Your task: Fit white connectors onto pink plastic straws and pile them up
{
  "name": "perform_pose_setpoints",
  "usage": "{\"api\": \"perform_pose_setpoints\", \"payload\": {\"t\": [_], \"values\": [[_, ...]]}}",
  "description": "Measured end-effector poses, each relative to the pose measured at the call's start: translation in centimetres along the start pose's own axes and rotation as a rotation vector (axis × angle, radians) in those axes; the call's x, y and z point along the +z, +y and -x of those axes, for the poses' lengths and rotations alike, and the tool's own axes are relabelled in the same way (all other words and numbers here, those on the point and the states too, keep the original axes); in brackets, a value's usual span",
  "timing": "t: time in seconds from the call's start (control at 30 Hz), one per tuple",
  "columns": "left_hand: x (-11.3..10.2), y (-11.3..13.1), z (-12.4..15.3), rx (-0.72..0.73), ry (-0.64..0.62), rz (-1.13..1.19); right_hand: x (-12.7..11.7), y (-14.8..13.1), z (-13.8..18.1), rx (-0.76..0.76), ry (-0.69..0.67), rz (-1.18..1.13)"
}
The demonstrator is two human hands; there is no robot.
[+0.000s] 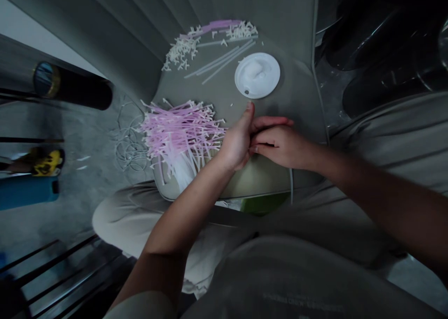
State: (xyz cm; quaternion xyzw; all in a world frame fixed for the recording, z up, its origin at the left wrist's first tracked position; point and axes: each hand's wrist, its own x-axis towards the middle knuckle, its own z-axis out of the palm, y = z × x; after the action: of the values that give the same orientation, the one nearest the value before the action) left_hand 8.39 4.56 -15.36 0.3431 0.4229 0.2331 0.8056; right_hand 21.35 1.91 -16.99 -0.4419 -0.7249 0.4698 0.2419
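No readable writing anywhere as far as I can see. There's a faint line of print on the grey shirt (297, 302) at the bottom, but it's too blurry to make out.

The only container is a white round dish (257, 75) sitting toward the far right of the grey board (280, 109), with a pale lump of something in it and a small dark hole near its rim. Left of it, a few long clear tubes (224, 58) lie slanted, and a scatter of short white bits (182, 51) runs along the far edge.

The big heap of pink tubes (180, 132) is at the left edge of the board, some hanging over the near-left corner.

The hands meet near the middle of the board. The left hand (236, 142) is tipped up with its fingers pointing away, its heel just beside the pink heap. The right hand (283, 144) comes in from the right, fingers drawn narrow and tucked against the left palm. I can't tell if either is pinching anything.
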Motion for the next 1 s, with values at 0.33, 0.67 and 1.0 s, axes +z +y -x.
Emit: {"api": "perform_pose_setpoints", "payload": {"t": [0.33,0.67,1.0], "values": [[0.02,-0.32,-0.07,0.014,0.01,0.006,-0.04,-0.02,0.03,0.014,0.004,0.008],[0.34,-0.35,-0.27,-0.014,0.051,-0.008,0.03,0.07,0.16,0.02,0.011,0.049],[0.38,-0.24,-0.47,-0.034,0.062,-0.068,0.06,0.11,-0.03,0.027,0.028,0.065]]}}
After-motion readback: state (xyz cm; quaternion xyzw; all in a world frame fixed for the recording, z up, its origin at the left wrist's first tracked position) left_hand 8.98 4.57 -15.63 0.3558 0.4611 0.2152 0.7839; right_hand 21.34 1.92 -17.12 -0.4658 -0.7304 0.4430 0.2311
